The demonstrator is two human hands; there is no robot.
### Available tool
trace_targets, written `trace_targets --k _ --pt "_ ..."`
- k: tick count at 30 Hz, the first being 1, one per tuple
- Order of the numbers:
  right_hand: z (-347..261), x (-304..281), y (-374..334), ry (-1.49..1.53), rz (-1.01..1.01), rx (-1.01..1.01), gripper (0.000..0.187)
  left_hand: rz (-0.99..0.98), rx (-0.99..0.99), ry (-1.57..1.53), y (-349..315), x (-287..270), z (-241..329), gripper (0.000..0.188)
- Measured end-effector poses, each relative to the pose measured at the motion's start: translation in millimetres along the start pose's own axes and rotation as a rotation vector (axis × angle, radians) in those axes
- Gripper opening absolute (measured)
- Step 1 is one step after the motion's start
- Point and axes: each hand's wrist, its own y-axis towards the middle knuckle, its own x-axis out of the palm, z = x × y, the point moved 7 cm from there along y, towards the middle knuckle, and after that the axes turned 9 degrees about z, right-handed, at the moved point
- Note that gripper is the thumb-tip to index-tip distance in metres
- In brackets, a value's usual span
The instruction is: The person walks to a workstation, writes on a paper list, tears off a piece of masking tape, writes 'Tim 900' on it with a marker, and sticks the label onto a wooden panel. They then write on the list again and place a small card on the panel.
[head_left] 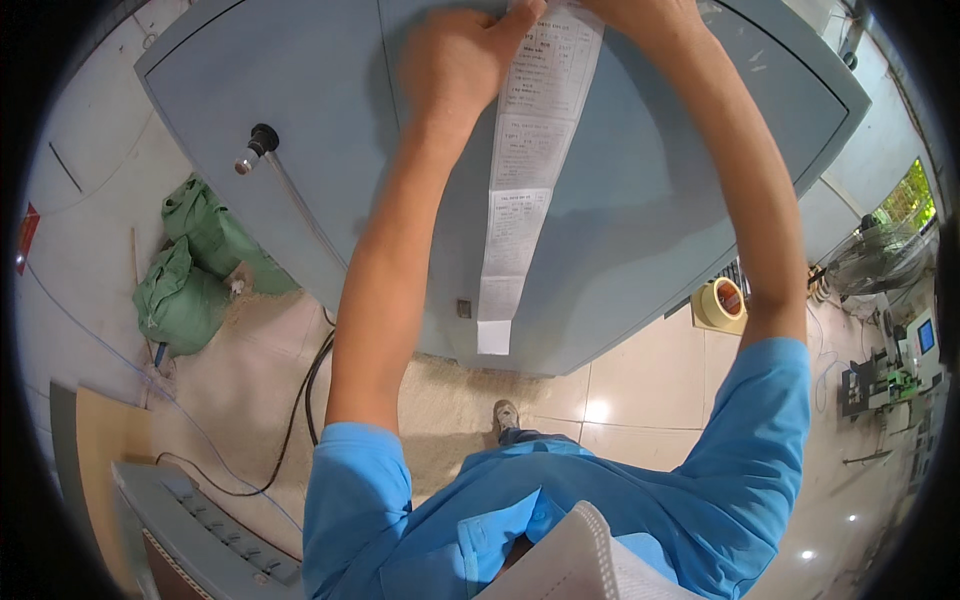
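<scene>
A long strip of printed paper labels (520, 165), white with small dark print and crosswise folds, hangs down against a large blue-grey metal cabinet (620, 240). My left hand (455, 60) is at the strip's upper left edge, its thumb stretched onto the paper; it appears to pinch the strip there, though the other fingers are blurred. At the upper right side of the strip is my right hand (640, 12), cut off by the top of the picture, so its fingers are hidden. The strip's blank white end (493, 337) dangles free near the cabinet's lower edge.
A black fitting with a clear tip (258, 145) sticks out of the cabinet. Green sacks (185, 295) stand at left, with a black cable (290, 440) on the floor. Tape rolls (722, 302) lie at right, near a fan (885, 260) and a bench machine (880, 385).
</scene>
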Motion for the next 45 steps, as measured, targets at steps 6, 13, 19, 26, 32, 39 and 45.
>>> trace_targets --k 6,13,19,26,32,39,45 --pt "23 -42 -20 -0.086 -0.048 0.219 0.102 -0.031 -0.076 0.243 -17 -45 -12 0.064" --pt "-5 -127 -95 0.019 0.442 0.314 0.058 0.159 -0.078 0.302 -204 -152 -204 0.037" --pt "-177 -144 -300 0.611 -0.211 0.629 0.044 -0.755 -0.933 0.632 -668 -167 -412 0.043" --pt "-307 -257 -494 0.745 -0.962 1.159 0.031 -1.282 -1.247 0.524 -985 -192 -338 0.042" --pt "-321 -254 -551 0.766 -1.002 1.473 0.038 -1.381 -0.893 0.602 -977 -197 -352 0.042" --pt "-251 -133 -511 0.841 -0.681 1.636 0.07 0.298 -1.551 -0.398 -782 -225 -421 0.038" --pt "-260 -82 -516 0.839 -0.847 1.849 0.074 0.184 -1.52 -0.305 -743 -228 -372 0.035"
